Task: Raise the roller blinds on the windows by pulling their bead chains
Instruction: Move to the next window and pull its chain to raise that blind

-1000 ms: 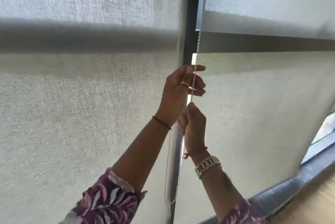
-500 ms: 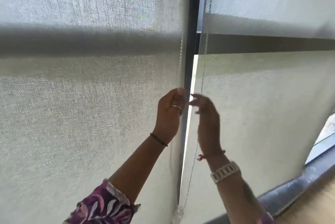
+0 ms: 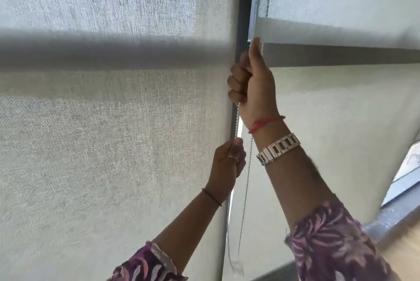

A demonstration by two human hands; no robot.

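Observation:
Two pale woven roller blinds hang side by side: the left blind [image 3: 102, 144] and the right blind [image 3: 352, 121], split by a dark window post [image 3: 242, 7]. A white bead chain [image 3: 236, 121] runs down the gap between them, and a second strand [image 3: 246, 189] hangs lower to a clear plastic weight [image 3: 236, 267]. My right hand [image 3: 252, 80] is high up, fist closed around the chain. My left hand [image 3: 229, 160] is lower, pinching the same chain between thumb and fingers.
The right blind's bottom corner [image 3: 386, 201] stands off the glass, showing bright window [image 3: 409, 178] and a grey sill [image 3: 391, 224] at the lower right. A wooden floor strip [image 3: 404, 251] lies beyond. A horizontal shadow band [image 3: 113, 48] crosses both blinds.
My right hand has risen well above the left and closed on the chain; half a second ago it was open beside it. My left hand has dropped lower while keeping its grip.

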